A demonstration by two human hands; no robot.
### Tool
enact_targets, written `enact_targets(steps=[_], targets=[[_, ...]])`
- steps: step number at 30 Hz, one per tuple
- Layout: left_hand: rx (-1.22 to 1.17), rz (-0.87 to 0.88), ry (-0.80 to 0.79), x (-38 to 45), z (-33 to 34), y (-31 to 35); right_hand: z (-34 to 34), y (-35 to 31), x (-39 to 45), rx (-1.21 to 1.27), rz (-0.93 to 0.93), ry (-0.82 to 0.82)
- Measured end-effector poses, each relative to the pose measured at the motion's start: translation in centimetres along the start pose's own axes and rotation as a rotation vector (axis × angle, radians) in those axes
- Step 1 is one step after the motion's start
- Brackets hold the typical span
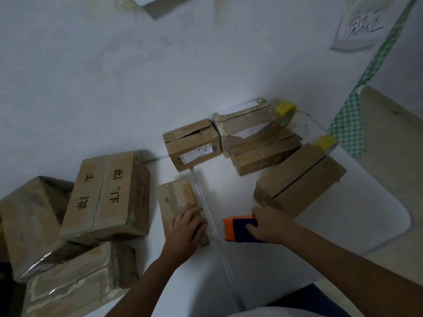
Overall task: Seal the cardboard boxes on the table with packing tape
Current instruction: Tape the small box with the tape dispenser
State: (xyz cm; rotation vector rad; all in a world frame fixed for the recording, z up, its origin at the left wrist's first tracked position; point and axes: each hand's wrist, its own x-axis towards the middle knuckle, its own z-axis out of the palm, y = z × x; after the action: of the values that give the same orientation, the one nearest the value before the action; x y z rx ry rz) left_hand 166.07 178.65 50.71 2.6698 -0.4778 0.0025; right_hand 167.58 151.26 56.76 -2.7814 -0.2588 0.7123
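Hands work side by side on the bench (229, 193): left hand (186, 227) rests flat on a small cardboard box (176, 200), whose long axis runs away from the person; right hand (269, 225) grips an orange-and-blue tape dispenser (238, 228) just right of it.

We see two bare forearms reaching in from about six o'clock, with no sleeves, watch, bracelet or gloves on either. The left hand (186, 225) at about seven o'clock and the right hand (270, 226) at about five o'clock carry no rings that we can make out. At the bottom edge a pale, whitish garment (270, 313) shows as a curved strip, with dark clothing (306, 298) just above it.
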Motion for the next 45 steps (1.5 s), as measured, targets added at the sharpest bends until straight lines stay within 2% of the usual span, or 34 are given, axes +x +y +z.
enact_targets(steps=[9, 17, 21, 24, 25, 26, 27, 29, 30, 32, 36, 38, 42, 45], targets=[[0.031, -0.054, 0.127, -0.3, 1.0, 0.6, 1.8, -2.7, 0.8, -0.115, 0.029, 0.025], [-0.008, -0.100, 0.066, -1.0, 0.9, 0.5, 2.0, -0.7, 2.7, -0.022, 0.180, 0.048], [-0.001, -0.106, 0.047, -0.7, 1.0, 0.4, 4.4, -0.5, 3.2, 0.078, 0.235, 0.043], [0.007, -0.096, 0.052, -0.7, 1.0, 0.3, 5.5, -1.0, 3.4, 0.114, 0.160, 0.166], [0.009, -0.091, 0.056, -0.7, 0.9, 0.3, 5.5, -1.5, 3.4, 0.194, 0.115, 0.193], [0.007, -0.091, 0.057, -0.6, 0.8, 0.4, 5.3, -2.4, 3.4, 0.381, 0.108, 0.173], [0.004, -0.095, 0.057, -0.6, 0.8, 0.5, 5.0, -3.4, 3.3, 0.640, 0.158, 0.092], [0.001, -0.105, 0.055, -0.6, 0.8, 0.6, 4.6, -5.4, 3.0, 1.174, 0.325, -0.176], [0.003, -0.108, 0.052, -0.6, 0.8, 0.6, 4.6, -6.0, 2.9, 1.348, 0.399, -0.275], [0.009, -0.111, 0.048, -0.7, 0.7, 0.6, 4.8, -6.7, 3.0, 1.519, 0.482, -0.353], [-0.012, -0.124, 0.028, -0.7, 0.5, 0.9, 4.8, -7.0, 2.7, 1.628, 0.527, -0.253], [-0.066, -0.148, 0.037, -0.6, 0.2, 1.1, 4.8, -6.9, 2.5, 1.581, 0.492, -0.181], [-0.365, -0.214, 0.073, -0.4, -1.6, 0.9, 5.1, -6.6, 2.1, 1.485, 0.414, -0.063], [-0.324, -0.196, 0.075, -1.4, -2.1, 0.3, 5.4, -6.6, 1.9, 1.433, 0.373, 0.001]])
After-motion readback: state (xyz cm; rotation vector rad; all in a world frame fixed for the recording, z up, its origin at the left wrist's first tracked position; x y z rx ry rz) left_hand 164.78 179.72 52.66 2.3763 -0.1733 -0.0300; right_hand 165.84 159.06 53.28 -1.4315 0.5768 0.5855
